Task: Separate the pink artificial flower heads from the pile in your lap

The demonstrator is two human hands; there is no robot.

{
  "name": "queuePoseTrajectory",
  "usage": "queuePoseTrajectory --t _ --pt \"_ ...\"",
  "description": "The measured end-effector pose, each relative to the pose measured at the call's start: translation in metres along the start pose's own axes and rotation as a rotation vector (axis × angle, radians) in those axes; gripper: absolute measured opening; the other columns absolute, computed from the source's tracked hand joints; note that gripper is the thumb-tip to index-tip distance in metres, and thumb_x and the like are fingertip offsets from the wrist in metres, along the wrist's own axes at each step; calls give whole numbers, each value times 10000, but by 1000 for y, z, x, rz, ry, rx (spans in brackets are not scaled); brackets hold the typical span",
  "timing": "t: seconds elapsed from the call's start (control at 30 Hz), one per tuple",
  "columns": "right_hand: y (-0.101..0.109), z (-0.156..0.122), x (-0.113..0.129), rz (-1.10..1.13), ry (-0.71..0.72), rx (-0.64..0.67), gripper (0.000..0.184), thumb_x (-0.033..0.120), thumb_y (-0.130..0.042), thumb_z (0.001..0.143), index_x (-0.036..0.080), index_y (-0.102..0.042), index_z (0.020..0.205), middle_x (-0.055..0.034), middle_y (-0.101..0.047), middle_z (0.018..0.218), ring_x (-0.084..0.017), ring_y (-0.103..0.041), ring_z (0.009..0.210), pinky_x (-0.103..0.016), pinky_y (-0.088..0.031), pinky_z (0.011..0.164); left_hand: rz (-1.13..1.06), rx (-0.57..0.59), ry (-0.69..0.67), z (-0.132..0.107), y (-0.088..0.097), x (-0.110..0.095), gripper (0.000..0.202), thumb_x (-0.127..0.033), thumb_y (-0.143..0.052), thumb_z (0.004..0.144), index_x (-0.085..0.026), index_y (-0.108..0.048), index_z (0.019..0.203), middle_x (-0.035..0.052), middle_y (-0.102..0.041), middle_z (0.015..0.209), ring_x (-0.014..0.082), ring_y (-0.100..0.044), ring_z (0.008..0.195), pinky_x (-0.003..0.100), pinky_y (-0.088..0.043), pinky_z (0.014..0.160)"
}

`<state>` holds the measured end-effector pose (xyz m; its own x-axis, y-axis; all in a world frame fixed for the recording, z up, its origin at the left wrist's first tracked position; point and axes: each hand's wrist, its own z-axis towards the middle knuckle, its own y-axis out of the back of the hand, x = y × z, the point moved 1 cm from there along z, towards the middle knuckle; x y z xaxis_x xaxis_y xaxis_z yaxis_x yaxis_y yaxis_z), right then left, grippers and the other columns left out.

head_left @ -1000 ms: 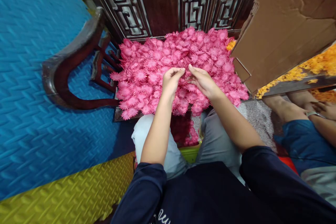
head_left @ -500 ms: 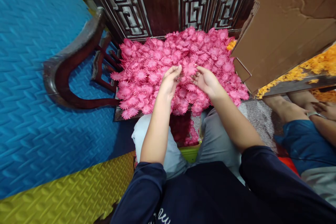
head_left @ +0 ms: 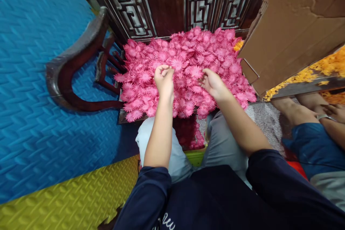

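Pink artificial flowers (head_left: 151, 95) with thin pointed petals lie in a thick heap before me. My left hand (head_left: 165, 81) is over the left-middle of the heap, thumb and fingertips pinched at the edge of a pale pink flower (head_left: 177, 65). Facing it, my right hand (head_left: 212, 84) has its fingers curled, with thumb and index finger at the rim of another pink flower (head_left: 196, 72). Both of these flowers face up toward me, a short gap apart. The undersides of the flowers and some of my fingertips are hidden.
A dark wooden armrest (head_left: 61, 79) curves along the left, and a carved wooden backrest (head_left: 164, 3) rises behind the heap. At right stand a cardboard box (head_left: 293, 32) and orange flowers (head_left: 329, 63). Another person's legs (head_left: 304, 140) are at the lower right.
My left hand has moved left, away from the flower near my right hand, and now pinches at a separate flower. My right hand has hardly moved.
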<state>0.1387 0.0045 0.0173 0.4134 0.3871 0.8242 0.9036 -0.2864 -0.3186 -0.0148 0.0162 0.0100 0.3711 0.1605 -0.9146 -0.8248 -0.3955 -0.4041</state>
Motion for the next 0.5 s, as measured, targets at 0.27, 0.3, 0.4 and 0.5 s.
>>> queuePoseTrajectory --t 0.27,0.3,0.4,0.5 --pt "-7 -4 -5 -77 133 174 312 126 -346 865 184 -460 580 39 -418 506 -73 -399 473 -211 -379 529 33 116 -37 -3 -3 1 268 11 -661 646 -198 -578 791 -57 -617 629 86 -619 670 214 -481 765" --pt "-8 -5 -6 -101 152 215 315 168 -371 881 184 -475 585 48 -386 492 -69 -372 458 -209 -354 510 36 134 -36 -4 -3 1 257 -2 -680 641 -196 -587 783 -55 -619 625 86 -617 659 217 -485 758" --pt "-11 -8 -8 -169 272 274 226 315 -534 856 183 -581 678 73 -359 501 -56 -311 455 -202 -293 479 18 174 14 -8 -6 2 224 -34 -717 631 -183 -611 761 -47 -626 609 83 -607 619 225 -493 741" --pt "-12 -12 -10 -222 389 290 188 386 -682 741 201 -664 770 59 -508 604 -56 -389 537 -197 -342 526 -5 233 98 -12 -8 1 207 -53 -738 616 -177 -632 744 -36 -642 620 82 -613 631 230 -498 760"
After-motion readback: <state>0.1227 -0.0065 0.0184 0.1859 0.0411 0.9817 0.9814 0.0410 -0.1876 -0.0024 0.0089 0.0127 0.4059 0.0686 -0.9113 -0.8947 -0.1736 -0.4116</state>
